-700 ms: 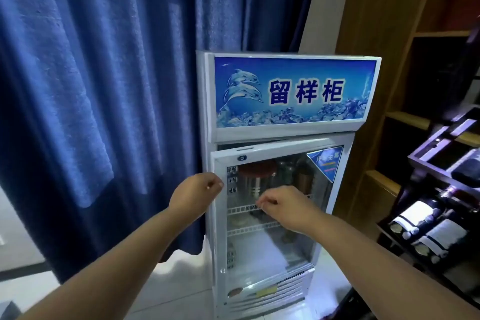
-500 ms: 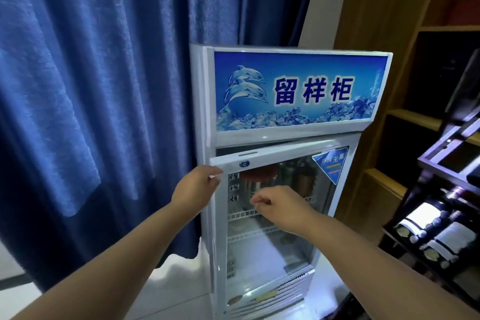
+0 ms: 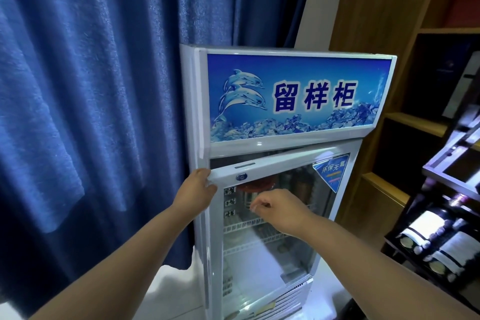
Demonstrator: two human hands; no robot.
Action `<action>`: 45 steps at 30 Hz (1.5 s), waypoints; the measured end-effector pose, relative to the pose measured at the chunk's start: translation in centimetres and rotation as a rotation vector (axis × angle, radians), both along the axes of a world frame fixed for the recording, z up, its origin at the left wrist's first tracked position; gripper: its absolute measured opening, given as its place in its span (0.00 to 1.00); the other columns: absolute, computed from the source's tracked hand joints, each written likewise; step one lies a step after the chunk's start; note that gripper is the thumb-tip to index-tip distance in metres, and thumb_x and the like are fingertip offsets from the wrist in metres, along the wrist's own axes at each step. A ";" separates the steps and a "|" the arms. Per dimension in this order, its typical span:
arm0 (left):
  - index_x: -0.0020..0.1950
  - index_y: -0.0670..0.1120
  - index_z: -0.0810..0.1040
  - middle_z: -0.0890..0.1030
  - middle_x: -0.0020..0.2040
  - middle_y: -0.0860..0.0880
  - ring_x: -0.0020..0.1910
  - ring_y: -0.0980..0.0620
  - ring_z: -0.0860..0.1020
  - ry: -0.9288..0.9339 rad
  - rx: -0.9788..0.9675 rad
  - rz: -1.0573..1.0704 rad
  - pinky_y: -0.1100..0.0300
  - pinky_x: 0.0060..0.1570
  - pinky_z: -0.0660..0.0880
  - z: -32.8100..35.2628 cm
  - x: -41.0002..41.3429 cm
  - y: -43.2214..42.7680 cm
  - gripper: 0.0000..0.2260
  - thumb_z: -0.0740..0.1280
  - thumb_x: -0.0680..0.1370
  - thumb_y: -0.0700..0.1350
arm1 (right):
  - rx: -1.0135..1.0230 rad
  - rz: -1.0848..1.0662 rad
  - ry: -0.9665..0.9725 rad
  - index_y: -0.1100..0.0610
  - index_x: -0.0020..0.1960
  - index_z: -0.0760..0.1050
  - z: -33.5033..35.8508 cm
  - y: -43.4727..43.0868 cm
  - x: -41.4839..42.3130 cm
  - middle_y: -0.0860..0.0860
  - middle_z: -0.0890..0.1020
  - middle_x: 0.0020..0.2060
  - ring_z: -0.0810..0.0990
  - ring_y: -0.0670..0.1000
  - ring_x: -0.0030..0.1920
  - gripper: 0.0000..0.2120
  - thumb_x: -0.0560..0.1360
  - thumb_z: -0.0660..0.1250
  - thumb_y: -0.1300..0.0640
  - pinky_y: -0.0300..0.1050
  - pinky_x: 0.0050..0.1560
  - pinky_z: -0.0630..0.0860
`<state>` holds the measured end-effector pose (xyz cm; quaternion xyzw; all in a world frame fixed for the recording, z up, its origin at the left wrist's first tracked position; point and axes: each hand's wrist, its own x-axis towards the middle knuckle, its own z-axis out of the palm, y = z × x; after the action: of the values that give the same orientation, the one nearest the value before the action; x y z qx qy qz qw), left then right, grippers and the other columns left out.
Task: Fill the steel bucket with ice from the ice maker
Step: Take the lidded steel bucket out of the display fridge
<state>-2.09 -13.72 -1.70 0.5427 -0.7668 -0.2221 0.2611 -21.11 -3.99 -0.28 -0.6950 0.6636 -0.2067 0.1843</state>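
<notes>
A small white display cooler (image 3: 291, 143) with a blue dolphin sign stands in front of me. Its glass door (image 3: 270, 249) is swung slightly ajar at the left edge. My left hand (image 3: 194, 191) grips the door's top left corner, fingers curled round the frame. My right hand (image 3: 280, 212) hovers in front of the glass with its fingers loosely curled, holding nothing. Behind the glass on the top wire shelf stands a steel container with a red lid (image 3: 255, 187), partly hidden by the door frame and my right hand.
A dark blue curtain (image 3: 91, 112) hangs to the left of the cooler. Wooden shelving (image 3: 389, 117) rises on the right, and a dark rack with wine bottles (image 3: 441, 249) stands at the far right. Pale floor tiles lie below.
The door has opened a little further at its left edge. My left hand has slid up to the door's top corner, and my view has moved closer to the cooler.
</notes>
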 end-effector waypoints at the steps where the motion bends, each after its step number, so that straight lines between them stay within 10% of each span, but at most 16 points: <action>1: 0.72 0.42 0.67 0.69 0.70 0.46 0.65 0.47 0.71 0.003 -0.009 0.013 0.58 0.61 0.66 0.1 0.0 -0.1 0.20 0.61 0.80 0.44 | 0.000 -0.001 0.003 0.51 0.53 0.82 0.0 -0.1 -0.1 0.47 0.83 0.53 0.80 0.47 0.50 0.09 0.78 0.63 0.53 0.44 0.54 0.76; 12: 0.63 0.46 0.78 0.78 0.58 0.46 0.58 0.47 0.74 0.045 -0.036 0.114 0.55 0.56 0.73 0.6 -1.2 2.4 0.15 0.64 0.78 0.46 | -0.054 -0.056 -0.119 0.62 0.46 0.81 -1.2 0.2 -2.3 0.55 0.85 0.42 0.82 0.55 0.40 0.16 0.77 0.62 0.50 0.48 0.45 0.78; 16: 0.41 0.47 0.80 0.82 0.44 0.44 0.42 0.47 0.78 0.021 0.027 0.093 0.56 0.42 0.74 1.1 -2.5 3.9 0.06 0.64 0.75 0.44 | -0.118 -0.135 -0.135 0.65 0.39 0.78 -0.9 1.2 -3.7 0.56 0.77 0.29 0.70 0.51 0.29 0.17 0.77 0.63 0.52 0.44 0.34 0.67; 25: 0.28 0.46 0.76 0.77 0.29 0.53 0.30 0.54 0.74 -0.092 0.160 -0.128 0.62 0.31 0.71 2.4 -6.6 8.6 0.11 0.72 0.69 0.45 | -0.188 -0.341 -0.138 0.64 0.34 0.77 -1.7 4.4 -9.0 0.60 0.79 0.30 0.76 0.58 0.31 0.22 0.77 0.62 0.47 0.49 0.32 0.69; 34: 0.60 0.54 0.75 0.72 0.60 0.55 0.57 0.57 0.73 -0.015 0.199 -0.623 0.60 0.57 0.74 2.1 -13.3 15.0 0.18 0.73 0.72 0.45 | -0.128 -0.490 -0.196 0.58 0.33 0.80 -1.9 9.8 -14.0 0.51 0.82 0.29 0.82 0.53 0.33 0.20 0.75 0.64 0.46 0.54 0.40 0.80; 45: 0.64 0.55 0.76 0.70 0.61 0.55 0.60 0.57 0.70 -0.091 0.042 -0.920 0.58 0.60 0.70 1.4 -22.6 21.4 0.15 0.66 0.78 0.47 | -0.123 -0.655 -0.144 0.54 0.25 0.66 -1.0 17.9 -21.5 0.47 0.70 0.21 0.70 0.48 0.26 0.23 0.75 0.66 0.48 0.42 0.33 0.68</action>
<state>-24.71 7.71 -0.35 0.1605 -0.9339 -0.3064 0.0905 -42.64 13.87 -1.23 -0.4382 0.8231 -0.3431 0.1125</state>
